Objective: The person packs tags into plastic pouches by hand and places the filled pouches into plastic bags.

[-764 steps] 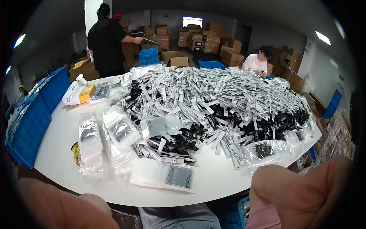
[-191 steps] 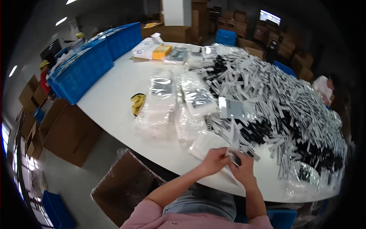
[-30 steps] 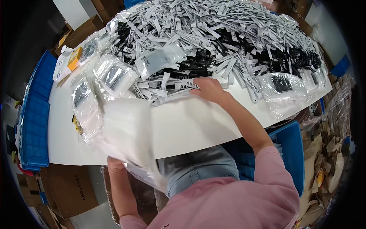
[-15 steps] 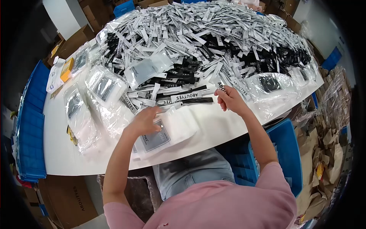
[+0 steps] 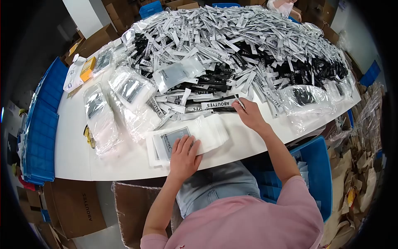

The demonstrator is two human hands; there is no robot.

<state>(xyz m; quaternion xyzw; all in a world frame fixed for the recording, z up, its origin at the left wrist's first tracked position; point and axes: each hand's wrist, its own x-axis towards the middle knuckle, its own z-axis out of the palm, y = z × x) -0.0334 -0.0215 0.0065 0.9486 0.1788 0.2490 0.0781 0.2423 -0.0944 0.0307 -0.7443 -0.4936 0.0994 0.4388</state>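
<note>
Sachet [image 5: 212, 105]: at the near edge of the pile [image 5: 248, 37], long axis running left to right, right end at the right hand [image 5: 248, 113], the nearer hand. Right fingers are curled; whether they grip cannot be told, as they hide that end. Left hand [image 5: 185, 157] lies open, palm down, on the bags [image 5: 209, 130], partly covering the label [image 5: 167, 142].

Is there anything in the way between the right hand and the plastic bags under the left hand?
Nothing that I can see: just bare white tabletop lies between the right hand and the nearest end of the plastic bags. Some black and white strips lie just left of that hand. The left hand rests on the bags.
</note>
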